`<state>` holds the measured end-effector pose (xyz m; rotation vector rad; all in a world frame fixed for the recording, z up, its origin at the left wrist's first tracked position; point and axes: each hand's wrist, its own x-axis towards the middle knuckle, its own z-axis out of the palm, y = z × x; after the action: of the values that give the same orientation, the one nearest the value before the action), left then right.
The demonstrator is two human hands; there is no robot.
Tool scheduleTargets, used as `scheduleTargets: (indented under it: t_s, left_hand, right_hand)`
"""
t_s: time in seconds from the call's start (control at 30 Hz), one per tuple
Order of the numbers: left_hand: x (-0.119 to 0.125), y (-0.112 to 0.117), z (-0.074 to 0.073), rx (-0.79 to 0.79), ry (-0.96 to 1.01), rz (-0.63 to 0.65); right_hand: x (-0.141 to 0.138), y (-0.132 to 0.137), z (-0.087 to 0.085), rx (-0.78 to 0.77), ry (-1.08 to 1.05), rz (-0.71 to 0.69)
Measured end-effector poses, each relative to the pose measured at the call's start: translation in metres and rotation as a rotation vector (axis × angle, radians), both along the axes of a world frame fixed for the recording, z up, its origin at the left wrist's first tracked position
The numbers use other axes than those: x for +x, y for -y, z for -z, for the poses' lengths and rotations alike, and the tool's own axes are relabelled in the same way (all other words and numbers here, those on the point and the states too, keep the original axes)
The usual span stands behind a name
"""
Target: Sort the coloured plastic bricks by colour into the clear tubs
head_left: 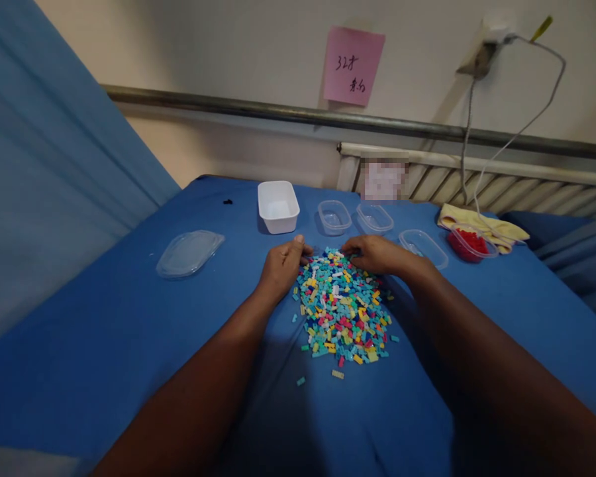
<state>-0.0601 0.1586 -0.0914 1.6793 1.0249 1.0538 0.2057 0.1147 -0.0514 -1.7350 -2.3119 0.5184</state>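
A heap of small plastic bricks in teal, yellow, pink, red and white lies on a blue cloth. My left hand rests at the heap's far left edge, fingers curled in with the thumb up. My right hand lies at the far right edge, fingers bent down onto the bricks. Whether either hand pinches a brick is hidden by the fingers.
Behind the heap stand a white tub, two small clear tubs, a clear tub and a tub of red bricks on a yellow cloth. A clear lid lies left. A pink note hangs on the wall.
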Motion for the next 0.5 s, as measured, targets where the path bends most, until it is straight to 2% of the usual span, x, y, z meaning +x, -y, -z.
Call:
scheduleTargets:
  t_s: [0.27,0.5]
  left_hand:
    - [-0.001,-0.004,0.007,0.016,0.014,0.015]
    - [-0.001,-0.001,0.001,0.021,0.006,0.02]
  right_hand:
    - [0.001,0.013,0.001,-0.036,0.056,0.101]
    - [0.002,0.016,0.0,-0.056,0.051,0.146]
